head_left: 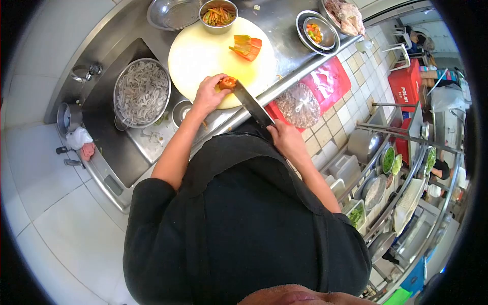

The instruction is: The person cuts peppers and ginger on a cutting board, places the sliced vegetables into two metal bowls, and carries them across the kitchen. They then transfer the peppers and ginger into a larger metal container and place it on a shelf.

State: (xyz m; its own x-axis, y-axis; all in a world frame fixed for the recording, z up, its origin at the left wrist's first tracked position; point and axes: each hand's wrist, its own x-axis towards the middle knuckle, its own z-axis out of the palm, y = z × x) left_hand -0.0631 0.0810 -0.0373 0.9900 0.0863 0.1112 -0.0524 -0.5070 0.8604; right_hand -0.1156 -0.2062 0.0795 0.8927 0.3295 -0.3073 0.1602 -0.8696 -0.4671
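My left hand pinches a small orange-red piece of pepper near the front edge of a round, pale yellow cutting board. In my right hand is the handle of a large kitchen knife. Its blade slants up to the left, with the tip end right beside the pepper piece. Farther back on the board lies an opened-out section of orange-red pepper. A metal bowl of pepper strips stands at the board's back edge.
A colander of shrimp-like pale pieces sits in the sink at left. Nested bowls with diced pepper and a bowl of raw meat stand at right. Below the counter edge is a red container with a bagged item; metal shelves stand beyond.
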